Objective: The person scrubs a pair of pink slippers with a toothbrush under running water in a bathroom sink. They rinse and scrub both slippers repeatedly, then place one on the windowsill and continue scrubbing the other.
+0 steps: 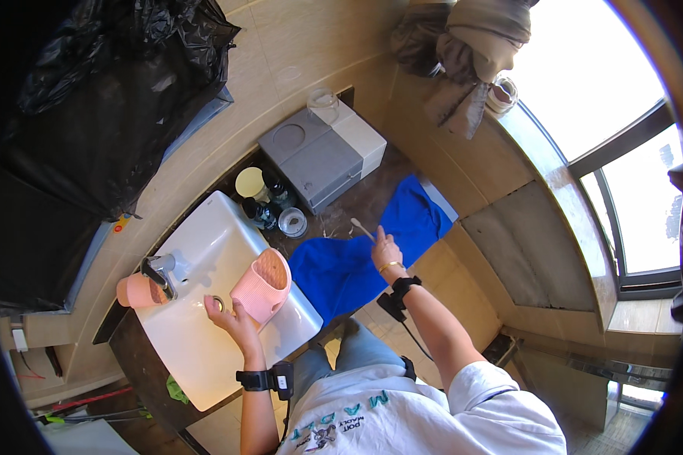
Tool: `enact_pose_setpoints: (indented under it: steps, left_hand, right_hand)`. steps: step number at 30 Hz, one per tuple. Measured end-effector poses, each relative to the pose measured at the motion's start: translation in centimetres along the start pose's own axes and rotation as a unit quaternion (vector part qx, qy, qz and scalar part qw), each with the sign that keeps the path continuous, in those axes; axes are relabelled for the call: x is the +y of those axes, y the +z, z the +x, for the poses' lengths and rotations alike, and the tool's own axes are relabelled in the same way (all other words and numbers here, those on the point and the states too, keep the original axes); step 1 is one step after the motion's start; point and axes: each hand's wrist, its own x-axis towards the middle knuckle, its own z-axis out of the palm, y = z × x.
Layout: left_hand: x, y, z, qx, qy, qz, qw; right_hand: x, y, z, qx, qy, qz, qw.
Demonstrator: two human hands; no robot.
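Note:
My left hand (237,324) is over the white sink (205,371), thumb and fingers spread, with the drain visible in the gap between them. Its thumb side meets a pink ridged slipper (259,290), which leans at the basin's right side; whether the hand bears its weight is unclear. My right hand (388,254) is closed around the handle of a toothbrush (361,227), held over a blue cloth (334,265) with the pale head pointing up and left. A second pink slipper (135,292) lies behind the metal faucet (159,273).
Beyond the sink stand a grey box (311,155), dark bottles (259,214), a pale yellow cup (250,183) and a clear glass dish (293,222). Black plastic (121,144) hangs at the left. A window (637,197) and bundled brown fabric (482,45) are on the right.

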Motion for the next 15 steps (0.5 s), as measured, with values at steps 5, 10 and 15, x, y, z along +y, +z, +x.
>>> enact_pose_setpoints:
  steps: [5,10,15]
  left_hand:
    - [4.1,5.1,-2.0,-0.248,0.122,-0.054,0.959]
    - [2.0,14.2,-4.8,-0.445,0.107,0.13,0.879]
    - [-2.4,19.5,-5.1,-0.409,0.045,0.33,0.849]
  right_hand:
    - [3.3,-2.7,5.0,0.025,0.04,-0.044,0.998]
    - [5.0,-3.7,8.9,-0.005,0.011,-0.067,0.998]
    - [6.9,-2.2,10.5,-0.05,0.01,-0.063,0.997]
